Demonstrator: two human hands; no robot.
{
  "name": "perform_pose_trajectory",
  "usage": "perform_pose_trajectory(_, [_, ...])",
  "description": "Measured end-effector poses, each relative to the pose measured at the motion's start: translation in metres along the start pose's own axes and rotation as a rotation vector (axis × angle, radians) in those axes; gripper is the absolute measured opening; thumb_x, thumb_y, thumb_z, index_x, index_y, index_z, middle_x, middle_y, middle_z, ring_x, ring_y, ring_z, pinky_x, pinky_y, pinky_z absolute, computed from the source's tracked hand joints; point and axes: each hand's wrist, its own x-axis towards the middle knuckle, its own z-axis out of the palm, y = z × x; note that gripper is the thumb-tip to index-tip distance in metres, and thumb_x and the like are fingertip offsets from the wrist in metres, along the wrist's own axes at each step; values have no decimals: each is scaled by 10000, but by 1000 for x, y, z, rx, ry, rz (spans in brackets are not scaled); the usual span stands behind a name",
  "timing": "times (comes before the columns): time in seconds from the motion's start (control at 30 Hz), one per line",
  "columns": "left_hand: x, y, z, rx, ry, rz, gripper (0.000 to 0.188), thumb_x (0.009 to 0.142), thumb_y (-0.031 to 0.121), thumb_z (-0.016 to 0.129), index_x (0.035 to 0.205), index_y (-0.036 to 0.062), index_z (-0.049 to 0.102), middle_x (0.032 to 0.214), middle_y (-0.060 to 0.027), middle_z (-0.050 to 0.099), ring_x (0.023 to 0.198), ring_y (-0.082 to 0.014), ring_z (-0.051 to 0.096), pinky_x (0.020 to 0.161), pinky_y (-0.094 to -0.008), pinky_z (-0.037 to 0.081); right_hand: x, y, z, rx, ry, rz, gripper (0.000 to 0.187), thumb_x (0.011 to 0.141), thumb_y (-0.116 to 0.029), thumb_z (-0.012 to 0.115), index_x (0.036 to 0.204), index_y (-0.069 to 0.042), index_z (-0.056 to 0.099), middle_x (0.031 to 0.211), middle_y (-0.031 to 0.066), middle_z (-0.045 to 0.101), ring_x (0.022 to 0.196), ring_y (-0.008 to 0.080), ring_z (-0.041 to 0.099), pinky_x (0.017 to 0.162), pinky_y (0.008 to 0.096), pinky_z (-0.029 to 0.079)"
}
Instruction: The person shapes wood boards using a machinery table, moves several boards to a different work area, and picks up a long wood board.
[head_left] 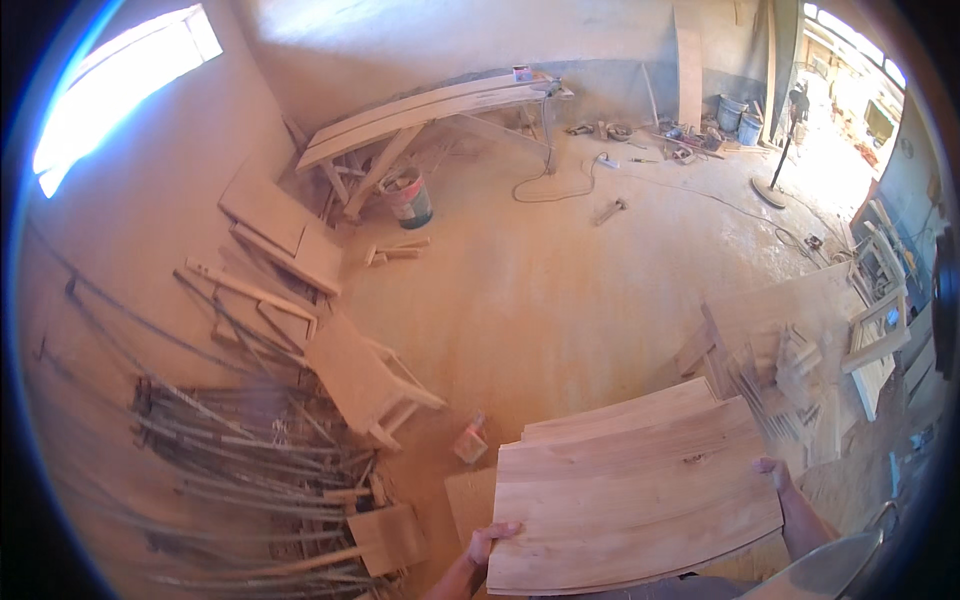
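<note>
- Nearest the camera, a broad pale wooden panel (640, 500) is held low in front of the person, its face turned up, with a dark knot toward the far right corner.
- At its left edge, the left hand (488, 541) has its fingers clamped on the panel, thumb lying over the face.
- At its right edge, the right hand (775, 474) is likewise clamped on the panel; most of its fingers are hidden.
- Just beyond the panel's far edge, another board (620, 411) shows as a strip; whether they touch, I cannot tell.
- Near the panel's far left corner, a small container (470, 441) sits on the floor (520, 310).
- Farther left are a low wooden bench (350, 370) and many long thin bars (235, 447).
- To the right, wooden pieces (790, 355) are piled up.
- Toward the back wall, a bucket (410, 205) stands before a long planked surface (410, 118).
</note>
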Motion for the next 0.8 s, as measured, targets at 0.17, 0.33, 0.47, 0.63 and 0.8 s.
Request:
perform_pose_trajectory(0.17, [38, 164, 31, -13, -7, 36, 695, 813, 238, 624, 1414, -52, 429, 1306, -237, 583, 1160, -376, 589, 1035, -480, 455, 120, -51, 27, 117, 180, 126, 115, 786, -140, 617, 698, -97, 557, 700, -18, 524, 662, 130, 500, 653, 281, 403])
perform_pose_trajectory(0.33, [82, 329, 56, -35, -26, 50, 745, 788, 276, 672, 1405, -60, 424, 1325, -245, 567, 1156, -378, 596, 1013, -487, 478, 270, -144, 94, -63, 359, 104, 114, 815, -154, 663, 841, -43, 675, 811, 36, 662, 737, 151, 618, 688, 306, 483])
perform_pose_trajectory(0.47, [148, 471, 80, -23, -9, 128, 732, 788, 296, 655, 1388, -65, 441, 1302, -258, 573, 1141, -396, 596, 1000, -497, 484, 429, -188, 110, -5, 218, 130, 97, 834, -173, 669, 785, -93, 644, 774, 10, 634, 712, 133, 603, 669, 321, 482])
perform_pose_trajectory(0.63, [212, 649, 84, 5, 62, 139, 746, 768, 319, 641, 1380, -63, 452, 1300, -248, 571, 1141, -381, 589, 976, -493, 492, 673, -249, 145, 136, -98, 185, 150, 842, -184, 648, 725, -137, 568, 733, -6, 575, 710, 128, 586, 662, 335, 472])
perform_pose_trajectory(0.8, [258, 783, 78, -61, 173, 223, 766, 758, 339, 652, 1381, -60, 455, 1300, -248, 571, 1166, -374, 573, 975, -478, 485, 833, -396, 291, 74, 26, 336, 120, 805, -211, 648, 824, -96, 621, 829, 57, 639, 803, 191, 616, 758, 387, 505])
